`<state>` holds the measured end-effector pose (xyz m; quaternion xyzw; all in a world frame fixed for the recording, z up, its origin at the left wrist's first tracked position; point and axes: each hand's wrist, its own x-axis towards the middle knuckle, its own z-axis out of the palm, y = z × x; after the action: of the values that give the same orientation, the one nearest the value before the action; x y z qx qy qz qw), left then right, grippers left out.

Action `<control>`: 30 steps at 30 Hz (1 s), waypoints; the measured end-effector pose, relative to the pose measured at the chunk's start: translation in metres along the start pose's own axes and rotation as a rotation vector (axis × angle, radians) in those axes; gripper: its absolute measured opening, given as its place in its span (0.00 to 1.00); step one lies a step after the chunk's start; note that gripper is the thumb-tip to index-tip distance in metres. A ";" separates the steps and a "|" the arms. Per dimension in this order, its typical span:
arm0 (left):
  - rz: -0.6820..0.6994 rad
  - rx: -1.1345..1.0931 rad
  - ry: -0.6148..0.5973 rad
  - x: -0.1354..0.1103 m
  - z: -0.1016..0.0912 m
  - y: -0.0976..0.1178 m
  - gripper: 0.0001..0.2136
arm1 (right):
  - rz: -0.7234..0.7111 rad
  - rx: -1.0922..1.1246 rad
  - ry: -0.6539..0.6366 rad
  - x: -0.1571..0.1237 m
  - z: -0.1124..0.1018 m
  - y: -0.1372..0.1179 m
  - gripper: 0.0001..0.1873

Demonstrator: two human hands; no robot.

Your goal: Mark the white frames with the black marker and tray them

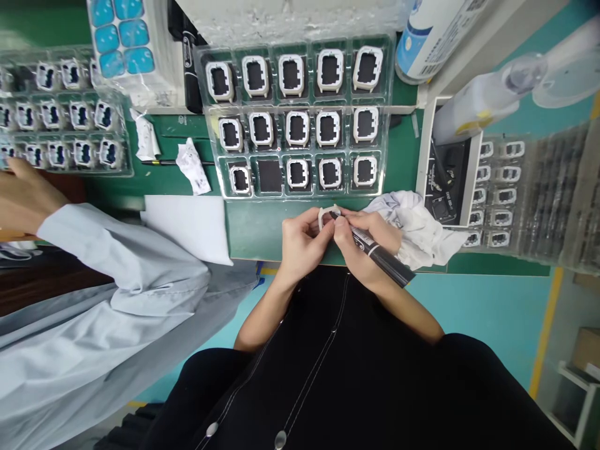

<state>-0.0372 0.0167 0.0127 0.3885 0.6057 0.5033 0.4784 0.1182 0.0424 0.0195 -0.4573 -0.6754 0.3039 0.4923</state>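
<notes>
Between the fingers of my left hand [304, 244] is a small white watch-case frame [322, 219], held near the table's front edge. My right hand [363, 247] grips a black marker pen [382, 261], its dark tip at the inside of the frame. Fingers of both hands hide part of the frame. Just beyond my hands lies a clear plastic tray [302, 195] with rows of similar white frames; one pocket [270, 176] in its front row holds no frame. A crumpled white cloth [415, 228] lies beside my right hand.
A co-worker's hand [28, 197] is at another tray [70, 134] on the left. White paper sheets [187, 228] lie between us. At right stand a box [424, 169] of dark parts, bottles [431, 44] and stacked trays [539, 194]. Crumpled tissues [192, 165] lie left of the tray.
</notes>
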 end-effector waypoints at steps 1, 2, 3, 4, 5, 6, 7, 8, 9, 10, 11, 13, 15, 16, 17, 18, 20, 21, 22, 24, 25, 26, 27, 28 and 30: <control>-0.011 -0.032 -0.004 0.001 0.000 0.001 0.20 | -0.026 0.002 0.016 0.000 0.000 0.000 0.06; -0.024 -0.065 -0.010 0.002 0.001 0.002 0.20 | -0.059 0.003 0.041 -0.001 0.000 0.000 0.05; -0.039 -0.095 -0.019 0.003 0.001 0.002 0.21 | -0.083 0.004 0.065 -0.001 0.000 -0.001 0.04; -0.054 -0.119 -0.028 0.003 0.000 0.003 0.21 | -0.086 0.004 0.073 -0.001 0.001 -0.001 0.03; -0.068 -0.136 -0.039 0.004 0.000 0.004 0.22 | -0.080 0.003 0.079 -0.002 0.001 -0.001 0.03; -0.081 -0.150 -0.053 0.005 -0.001 0.005 0.23 | -0.077 0.000 0.082 -0.002 0.001 -0.001 0.03; -0.091 -0.163 -0.070 0.006 -0.002 0.006 0.23 | -0.077 -0.003 0.082 -0.002 0.002 -0.001 0.04; -0.098 -0.178 -0.089 0.006 -0.003 0.006 0.22 | -0.081 -0.001 0.084 -0.002 0.002 0.000 0.04; -0.101 -0.195 -0.108 0.007 -0.004 0.007 0.22 | -0.086 0.011 0.091 -0.001 0.003 0.000 0.04; -0.102 -0.213 -0.125 0.007 -0.006 0.008 0.21 | -0.092 0.030 0.098 -0.001 0.004 0.000 0.04; -0.102 -0.230 -0.136 0.008 -0.007 0.009 0.21 | -0.100 0.051 0.103 -0.001 0.005 0.000 0.05; -0.106 -0.258 -0.148 0.009 -0.009 0.011 0.19 | -0.116 0.075 0.107 0.000 0.007 0.000 0.05; -0.114 -0.264 -0.158 0.010 -0.011 0.012 0.19 | -0.128 0.068 0.101 -0.001 0.008 0.001 0.05; -0.115 -0.258 -0.163 0.011 -0.011 0.012 0.19 | -0.133 0.058 0.098 -0.001 0.008 0.001 0.05; -0.111 -0.250 -0.167 0.011 -0.011 0.012 0.19 | -0.139 0.049 0.096 -0.001 0.008 0.001 0.05; -0.101 -0.241 -0.168 0.010 -0.010 0.011 0.20 | -0.145 0.040 0.096 -0.001 0.008 0.001 0.06; -0.075 -0.224 -0.152 0.009 -0.007 0.008 0.22 | -0.158 0.018 0.093 -0.001 0.007 0.001 0.07; -0.062 -0.217 -0.135 0.008 -0.006 0.007 0.22 | -0.164 0.002 0.095 0.000 0.006 0.002 0.07; -0.052 -0.210 -0.114 0.007 -0.004 0.006 0.22 | -0.170 -0.014 0.096 0.000 0.006 0.002 0.07; -0.042 -0.196 -0.072 0.005 -0.001 0.004 0.23 | -0.175 -0.038 0.095 0.001 0.005 0.001 0.08; -0.038 -0.188 -0.057 0.004 0.000 0.003 0.23 | -0.172 -0.043 0.094 0.001 0.005 0.001 0.08; -0.035 -0.177 -0.047 0.003 0.001 0.002 0.24 | -0.168 -0.042 0.097 0.001 0.005 0.001 0.08; -0.032 -0.163 -0.039 0.003 0.001 0.002 0.24 | -0.162 -0.038 0.098 0.000 0.005 0.001 0.08; -0.028 -0.145 -0.034 0.002 0.001 0.001 0.25 | -0.152 -0.032 0.095 0.000 0.005 0.000 0.08; -0.017 -0.105 -0.030 0.001 0.001 0.000 0.26 | -0.133 -0.021 0.096 -0.001 0.005 0.000 0.09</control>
<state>-0.0363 0.0177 0.0124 0.3652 0.5743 0.5245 0.5116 0.1136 0.0418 0.0178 -0.4306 -0.6832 0.2412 0.5382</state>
